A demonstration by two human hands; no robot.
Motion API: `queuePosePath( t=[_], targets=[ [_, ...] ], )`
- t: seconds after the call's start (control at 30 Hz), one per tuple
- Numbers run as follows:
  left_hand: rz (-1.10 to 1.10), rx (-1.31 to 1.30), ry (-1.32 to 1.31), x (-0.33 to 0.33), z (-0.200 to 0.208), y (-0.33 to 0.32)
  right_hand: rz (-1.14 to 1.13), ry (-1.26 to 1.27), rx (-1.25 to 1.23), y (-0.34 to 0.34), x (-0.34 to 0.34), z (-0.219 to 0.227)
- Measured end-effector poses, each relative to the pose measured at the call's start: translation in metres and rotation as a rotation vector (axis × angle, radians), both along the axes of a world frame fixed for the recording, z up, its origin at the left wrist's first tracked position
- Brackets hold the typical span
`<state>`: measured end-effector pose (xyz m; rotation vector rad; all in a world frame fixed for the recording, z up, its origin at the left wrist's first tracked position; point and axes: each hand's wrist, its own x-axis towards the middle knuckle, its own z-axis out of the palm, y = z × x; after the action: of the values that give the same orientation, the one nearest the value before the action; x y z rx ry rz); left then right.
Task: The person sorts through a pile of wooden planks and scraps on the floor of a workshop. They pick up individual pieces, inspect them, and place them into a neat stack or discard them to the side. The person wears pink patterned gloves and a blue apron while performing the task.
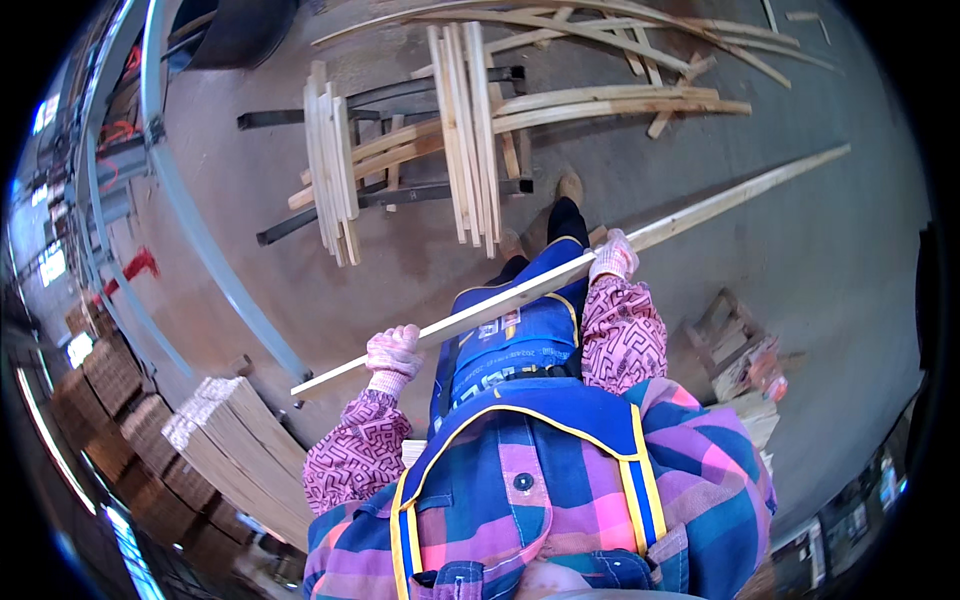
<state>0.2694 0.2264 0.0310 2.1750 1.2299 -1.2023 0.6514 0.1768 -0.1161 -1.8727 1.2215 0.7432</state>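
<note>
A long, narrow wooden board [510,298] slants across in front of my body, its right end farther away than its left. Near its left end, my left hand [394,352], in a pale glove, is closed around it. My right hand [614,256], gloved too, grips the board about midway along. Ahead on the left, a bundle of short wooden strips [331,170] lies over dark metal bars [430,191]. Beside it rests a second bundle of longer strips [466,140], also across the bars.
Several long boards [620,104] lie loosely crossed on the floor farther ahead. To my left stand a grey metal frame [205,235] and a stack of planks [235,440], with more timber piles [110,375] behind. A small wooden stand [727,330] is at my right.
</note>
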Motion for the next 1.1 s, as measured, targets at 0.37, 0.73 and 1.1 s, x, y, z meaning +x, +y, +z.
queuePosePath(
  t=[0.37,0.73,1.1],
  targets=[
    [0.494,0.092,0.052,-0.096,0.056,-0.010,0.157,-0.126,0.088,-0.045,0.008,-0.038],
    [0.967,0.074,-0.497,-0.009,-0.100,0.145,0.259,-0.155,0.236,-0.044,0.038,-0.035],
    [1.301,-0.363,-1.020,0.053,-0.253,0.225,0.292,-0.062,0.125,-0.076,-0.003,-0.057]
  ],
)
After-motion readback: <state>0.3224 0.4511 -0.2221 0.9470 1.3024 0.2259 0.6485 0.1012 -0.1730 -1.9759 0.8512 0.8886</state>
